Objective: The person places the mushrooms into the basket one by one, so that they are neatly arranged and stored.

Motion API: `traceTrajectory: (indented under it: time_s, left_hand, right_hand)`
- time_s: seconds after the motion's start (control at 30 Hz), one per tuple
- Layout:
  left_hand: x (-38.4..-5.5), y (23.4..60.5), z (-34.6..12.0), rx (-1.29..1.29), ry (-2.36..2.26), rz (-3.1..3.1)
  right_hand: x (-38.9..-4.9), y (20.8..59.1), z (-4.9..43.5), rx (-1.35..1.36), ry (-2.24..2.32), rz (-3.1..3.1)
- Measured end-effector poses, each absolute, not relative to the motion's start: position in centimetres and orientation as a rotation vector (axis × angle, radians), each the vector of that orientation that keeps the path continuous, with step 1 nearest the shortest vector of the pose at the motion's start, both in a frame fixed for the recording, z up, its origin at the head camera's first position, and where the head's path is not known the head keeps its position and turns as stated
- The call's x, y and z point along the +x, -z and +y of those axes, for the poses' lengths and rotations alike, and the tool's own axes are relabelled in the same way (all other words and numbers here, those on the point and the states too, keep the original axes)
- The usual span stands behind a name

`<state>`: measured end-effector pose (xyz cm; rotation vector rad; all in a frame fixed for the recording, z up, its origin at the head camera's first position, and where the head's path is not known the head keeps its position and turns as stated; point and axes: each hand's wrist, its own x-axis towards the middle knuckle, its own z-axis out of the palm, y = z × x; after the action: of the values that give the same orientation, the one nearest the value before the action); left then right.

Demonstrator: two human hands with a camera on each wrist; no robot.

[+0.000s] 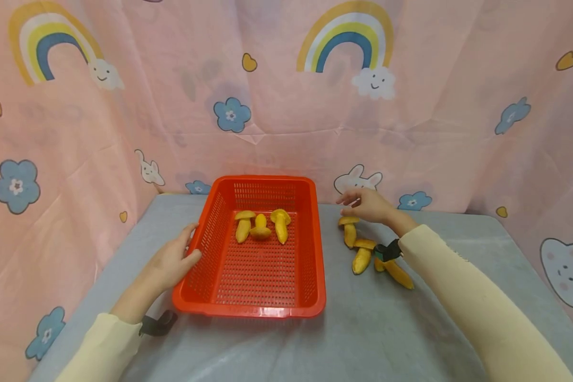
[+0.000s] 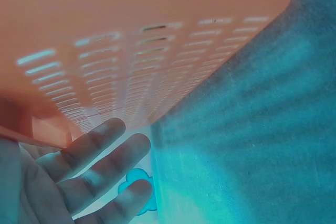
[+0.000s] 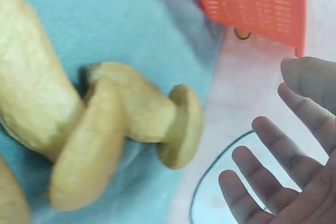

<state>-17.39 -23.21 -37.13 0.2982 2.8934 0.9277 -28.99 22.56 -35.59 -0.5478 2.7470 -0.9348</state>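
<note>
My left hand (image 1: 172, 262) is at the left side of a red plastic basket (image 1: 248, 311), thumb over the rim and fingers outside. In the left wrist view its fingers (image 2: 100, 174) are spread and nearly straight beside the slotted wall. Three yellow mushrooms lie in the basket: one on the left (image 1: 243, 228), one cap toward me (image 1: 260, 232), one on the right (image 1: 281, 225). To the basket's right, my right hand (image 1: 370, 205) hovers just beyond the farthest mushroom (image 1: 349, 233) of a small group, fingers apart and holding nothing. Another mushroom (image 1: 362, 260) lies nearer.
Further yellow mushroom pieces (image 1: 398, 274) lie by the right wrist, partly hidden by its dark wrist camera (image 1: 388, 251). A grey cloth covers the table (image 1: 363, 334). Behind it hangs a pink curtain (image 1: 277, 154) with rainbows, flowers and rabbits.
</note>
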Motion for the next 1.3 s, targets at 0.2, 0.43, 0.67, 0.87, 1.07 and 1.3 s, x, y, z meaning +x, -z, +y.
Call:
traceTrajectory:
  time_s: [0.2, 0.43, 0.67, 0.87, 1.07, 1.3]
  left_hand:
    - [-17.3, 37.1, -23.1, 0.29, -0.947, 2.879]
    - [-17.3, 37.1, -23.1, 0.287, -0.965, 2.865]
    - [-17.3, 37.2, -23.1, 0.286, -0.991, 2.857]
    - [-17.3, 37.3, -23.1, 0.289, -0.972, 2.882]
    - [-17.3, 37.3, -23.0, 0.292, -0.982, 2.876]
    - [-17.2, 37.3, -23.1, 0.284, -0.989, 2.87]
  right_hand:
    - [-28.9, 37.0, 22.9, -0.505, 0.936, 2.736]
    - [-28.8, 38.3, 23.1, -0.43, 0.903, 2.724]
    - [-28.8, 39.6, 23.4, -0.419, 0.925, 2.751]
    - [-29.1, 40.3, 23.3, -0.405, 0.949, 2.759]
    - [-29.3, 40.6, 23.3, -0.391, 0.922, 2.757]
    - [-29.4, 41.0, 23.1, -0.437, 0.939, 2.752]
